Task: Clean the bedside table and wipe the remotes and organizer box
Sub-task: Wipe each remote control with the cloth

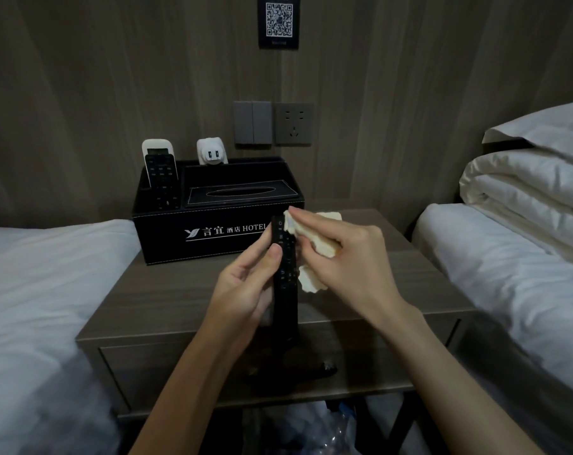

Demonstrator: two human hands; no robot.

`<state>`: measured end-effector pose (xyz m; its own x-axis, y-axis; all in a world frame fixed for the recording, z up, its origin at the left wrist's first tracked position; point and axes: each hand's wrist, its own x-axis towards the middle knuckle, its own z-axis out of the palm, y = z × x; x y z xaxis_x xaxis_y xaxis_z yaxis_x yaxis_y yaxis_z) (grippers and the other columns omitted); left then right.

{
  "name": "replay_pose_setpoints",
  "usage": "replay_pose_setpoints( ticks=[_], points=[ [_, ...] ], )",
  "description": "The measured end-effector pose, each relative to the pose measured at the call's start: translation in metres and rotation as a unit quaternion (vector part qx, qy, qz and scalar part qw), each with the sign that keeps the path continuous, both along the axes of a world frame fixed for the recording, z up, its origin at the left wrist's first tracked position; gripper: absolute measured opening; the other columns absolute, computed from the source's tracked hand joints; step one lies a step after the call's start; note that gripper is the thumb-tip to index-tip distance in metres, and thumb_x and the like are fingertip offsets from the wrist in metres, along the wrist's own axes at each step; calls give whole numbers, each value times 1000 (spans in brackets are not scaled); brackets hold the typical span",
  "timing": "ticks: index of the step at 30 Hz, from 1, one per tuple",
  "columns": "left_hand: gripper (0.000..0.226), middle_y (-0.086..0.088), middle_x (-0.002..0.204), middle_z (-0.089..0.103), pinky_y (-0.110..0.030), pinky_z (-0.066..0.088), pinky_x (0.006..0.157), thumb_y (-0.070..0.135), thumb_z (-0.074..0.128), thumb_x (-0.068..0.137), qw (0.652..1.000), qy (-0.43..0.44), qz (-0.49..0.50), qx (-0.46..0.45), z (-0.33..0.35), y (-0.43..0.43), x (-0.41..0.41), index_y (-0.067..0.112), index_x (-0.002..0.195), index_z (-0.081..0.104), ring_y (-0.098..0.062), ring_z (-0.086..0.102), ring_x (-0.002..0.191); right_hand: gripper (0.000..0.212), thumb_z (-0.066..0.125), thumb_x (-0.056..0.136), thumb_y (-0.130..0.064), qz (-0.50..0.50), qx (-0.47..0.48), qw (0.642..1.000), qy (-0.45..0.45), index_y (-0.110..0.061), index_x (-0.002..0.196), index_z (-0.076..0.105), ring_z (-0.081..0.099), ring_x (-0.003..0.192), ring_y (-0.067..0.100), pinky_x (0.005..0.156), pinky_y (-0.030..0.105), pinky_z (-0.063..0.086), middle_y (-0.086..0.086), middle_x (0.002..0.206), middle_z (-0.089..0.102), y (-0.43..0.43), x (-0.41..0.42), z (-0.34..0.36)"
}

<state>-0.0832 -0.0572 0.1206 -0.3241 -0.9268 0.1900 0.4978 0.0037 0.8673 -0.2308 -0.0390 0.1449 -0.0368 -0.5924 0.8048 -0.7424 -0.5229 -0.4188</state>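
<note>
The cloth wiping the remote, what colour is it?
Pale yellow. The head view shows the cloth in the right hand, against the black remote.

Organizer box [209,236] on bedside table [167,300]

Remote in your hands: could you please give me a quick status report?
Left hand grips black remote over bedside table. Right hand holds cloth against its top end. White remote and second black remote stand in organizer box. Nothing blocking.

organizer box [180,238]: "言宜 酒店 HOTEL" | wall plaque [278,21]: QR code
</note>
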Motion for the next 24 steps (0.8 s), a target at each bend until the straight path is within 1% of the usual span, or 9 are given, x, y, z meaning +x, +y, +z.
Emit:
replay_pose_setpoints(
  ticks=[5,7,9,10,13,15,18,21,24],
  points=[
    [51,-6,117,70,-27,54,90,17,58,76,998,46,14,28,1,-6,1,15,128,59,-16,65,109,40,69,84,-14,28,11,999,31,-26,122,67,63,108,-3,91,24,53,-16,121,66,0,6,-6],
    [50,-6,114,71,-27,55,88,16,58,76,996,74,24,39,1,-10,2,14,126,59,-15,67,105,41,69,84,-15,47,23,998,33,-27,123,66,62,110,-4,91,25,54,-17,121,65,1,8,-8],
    [47,-4,108,73,-26,57,84,16,57,77,995,86,27,36,1,-13,2,16,124,60,-13,69,98,43,70,83,-11,63,34,997,34,-28,123,65,60,113,-5,94,25,53,-16,122,65,1,8,-10],
    [48,-5,107,73,-28,57,85,17,56,78,995,89,29,34,1,-14,2,17,126,59,-14,69,98,45,70,83,-9,72,39,996,36,-27,123,65,58,114,-6,96,25,52,-15,123,65,2,8,-11],
    [55,-7,111,70,-33,54,91,21,55,81,995,96,29,27,2,-18,7,21,136,52,-18,67,103,46,69,82,-4,98,54,993,48,-23,124,65,56,117,-7,100,25,49,-13,125,64,3,7,-15],
    [52,-5,113,69,-33,55,91,21,52,87,995,97,26,18,3,-21,11,27,139,48,-17,66,105,47,68,83,-2,117,63,990,49,-23,124,65,55,118,-7,101,24,48,-13,125,63,5,7,-18],
    [47,-2,108,71,-34,55,90,17,48,92,993,115,36,15,2,-25,15,32,137,48,-13,67,101,46,67,83,-1,142,76,986,44,-21,124,64,56,118,-6,101,24,48,-10,126,64,9,4,-23],
    [51,-3,112,68,-35,56,89,20,53,88,989,131,58,22,2,-28,19,33,138,48,-14,66,107,45,68,82,-1,150,95,982,61,-22,121,66,58,115,-6,101,24,49,-12,123,65,12,-2,-30],
    [45,-3,114,68,-33,57,85,20,55,87,984,154,89,33,6,-31,28,34,130,52,-15,66,107,44,69,81,-4,152,141,975,73,-26,118,68,59,112,-8,100,22,48,-16,120,65,15,-8,-39]
  ],
)
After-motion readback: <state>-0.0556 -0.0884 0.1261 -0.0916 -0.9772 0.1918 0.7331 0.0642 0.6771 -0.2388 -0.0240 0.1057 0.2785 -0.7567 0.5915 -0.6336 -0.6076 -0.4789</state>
